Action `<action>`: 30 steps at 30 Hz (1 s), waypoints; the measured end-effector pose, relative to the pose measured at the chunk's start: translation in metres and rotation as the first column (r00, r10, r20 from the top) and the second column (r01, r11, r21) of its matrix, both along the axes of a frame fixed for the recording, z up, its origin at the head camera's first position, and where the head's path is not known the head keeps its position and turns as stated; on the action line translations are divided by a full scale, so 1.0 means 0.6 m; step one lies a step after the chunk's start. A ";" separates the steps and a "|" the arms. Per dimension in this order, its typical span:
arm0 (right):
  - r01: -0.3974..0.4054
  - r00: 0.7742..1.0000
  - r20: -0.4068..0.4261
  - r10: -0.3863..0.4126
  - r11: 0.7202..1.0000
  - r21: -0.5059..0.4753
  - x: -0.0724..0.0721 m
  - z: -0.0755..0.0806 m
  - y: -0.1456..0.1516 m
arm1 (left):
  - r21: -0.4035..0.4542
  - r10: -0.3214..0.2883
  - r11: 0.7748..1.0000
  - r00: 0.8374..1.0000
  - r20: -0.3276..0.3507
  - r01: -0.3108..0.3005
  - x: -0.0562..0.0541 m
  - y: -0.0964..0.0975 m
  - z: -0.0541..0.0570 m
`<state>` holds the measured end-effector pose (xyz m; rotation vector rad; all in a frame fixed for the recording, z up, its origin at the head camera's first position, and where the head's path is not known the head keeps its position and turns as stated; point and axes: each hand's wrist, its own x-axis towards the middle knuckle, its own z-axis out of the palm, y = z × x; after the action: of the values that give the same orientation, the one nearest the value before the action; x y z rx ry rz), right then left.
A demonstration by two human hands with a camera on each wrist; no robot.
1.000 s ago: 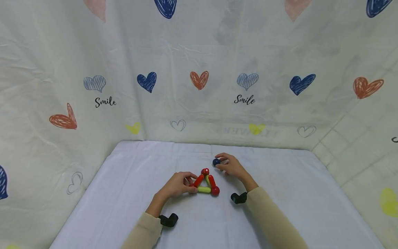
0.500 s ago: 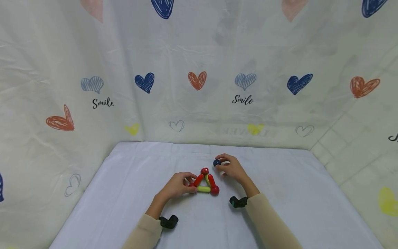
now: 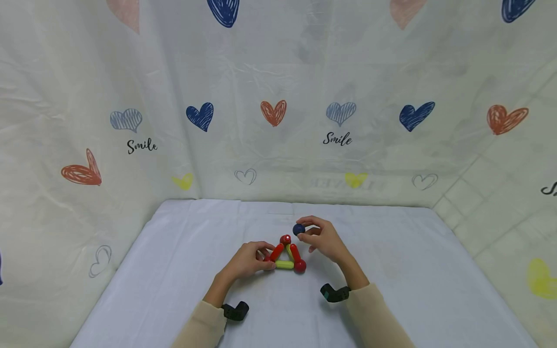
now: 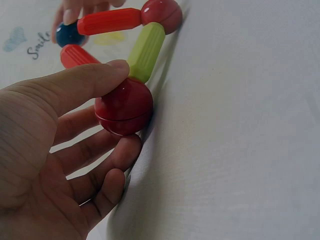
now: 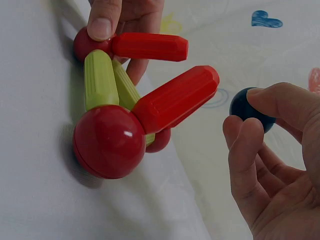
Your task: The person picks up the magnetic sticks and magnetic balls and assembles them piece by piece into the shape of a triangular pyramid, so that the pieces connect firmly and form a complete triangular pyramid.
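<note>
On the white-covered table stands a triangular toy frame of magnetic-looking rods and balls. Yellow-green rods [image 5: 100, 82] run along its base between red balls [image 5: 110, 142]. Red rods [image 5: 175, 97] slant up and inward from the corners, with their upper ends free in the right wrist view. My left hand [image 3: 248, 258] grips the left corner ball [image 4: 125, 110], thumb on top and fingertips beneath. Just beyond the rod ends, my right hand [image 3: 326, 239] pinches a dark blue ball [image 5: 245, 107] between thumb and fingers. A gap separates this ball from the rods in the right wrist view.
A white cloth [image 3: 174, 261] covers the table. Behind it hangs a pale curtain [image 3: 278, 63] printed with hearts and "Smile" lettering. Black wrist cameras [image 3: 235, 311] are strapped to both forearms, close over the cloth.
My right hand has raised the blue ball slightly and brought it left, closer over the frame's far corner. My left hand keeps its grip on the corner ball. The head view has shifted slightly.
</note>
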<state>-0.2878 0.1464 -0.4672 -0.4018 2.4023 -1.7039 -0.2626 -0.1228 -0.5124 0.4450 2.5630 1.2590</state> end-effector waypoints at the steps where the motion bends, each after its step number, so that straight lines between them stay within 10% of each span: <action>1: -0.003 1.000 -0.003 0.003 1.000 0.001 0.002 0.001 -0.002 | 0.001 -0.001 1.000 1.000 -0.001 0.001 0.000 0.000 0.000; 30: -0.123 0.987 -0.094 0.133 0.986 0.111 0.023 -0.002 -0.024 | 0.015 -0.016 1.000 1.000 -0.017 0.016 0.004 -0.002 0.006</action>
<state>-0.2738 0.1321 -0.4681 -0.6262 2.4633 -1.5314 -0.2604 -0.1239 -0.5087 0.4806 2.5604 1.2751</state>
